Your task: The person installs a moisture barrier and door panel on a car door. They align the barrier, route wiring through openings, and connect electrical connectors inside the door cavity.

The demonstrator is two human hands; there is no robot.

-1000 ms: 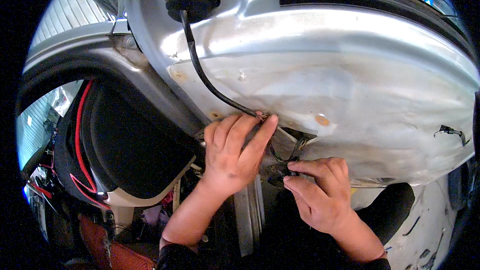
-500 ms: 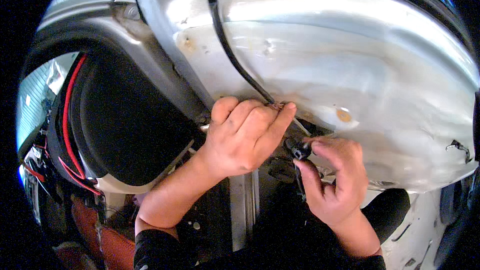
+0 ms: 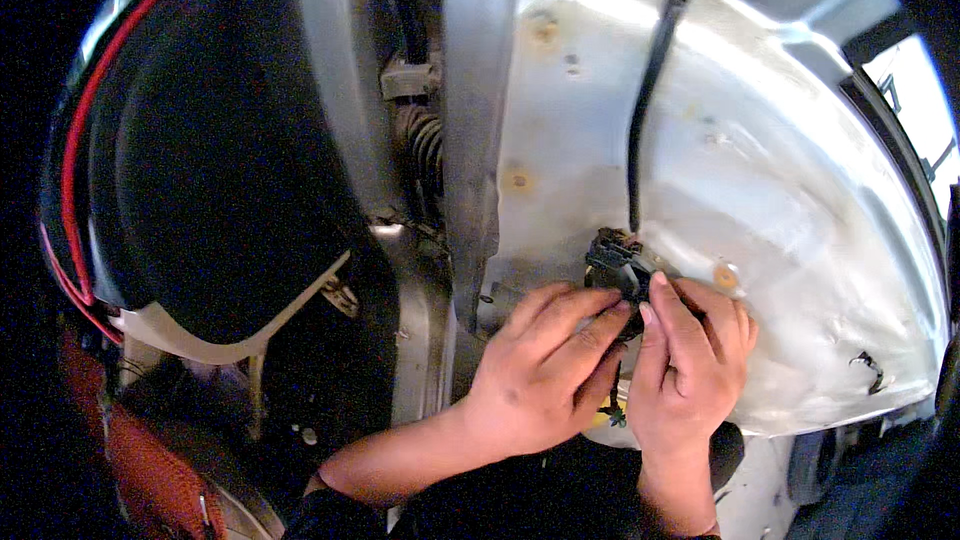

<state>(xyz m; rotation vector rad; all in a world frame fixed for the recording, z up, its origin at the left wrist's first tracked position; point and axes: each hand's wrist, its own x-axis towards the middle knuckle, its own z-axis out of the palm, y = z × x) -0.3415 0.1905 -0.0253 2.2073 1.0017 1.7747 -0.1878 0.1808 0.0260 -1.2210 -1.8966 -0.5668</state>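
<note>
Both hands work close together at the bare silver door. A black plug connector (image 3: 612, 250) sits at the lower end of a black sheathed cable (image 3: 648, 110), where thin wires come out of the sheath. My left hand (image 3: 540, 370) is closed, its thumb and fingertips gripping the connector's lower part. Thumb and forefinger of my right hand (image 3: 692, 350) pinch the same connector from the right. My fingers cover much of its lower end. Below them hangs a short dark lead (image 3: 615, 405) with a yellow thing behind it.
To the left stands a black-lined door panel (image 3: 230, 170) with a red cord (image 3: 75, 140) along its edge. A metal pillar (image 3: 475, 130) and a ribbed black rubber boot (image 3: 427, 145) lie between the panels. A small dark clip (image 3: 868, 372) sticks out of the door at right.
The view has turned, shifting the door rightward. My left hand has left the cable's wire end and joined my right hand at the connector, which is now up at the cable end.
</note>
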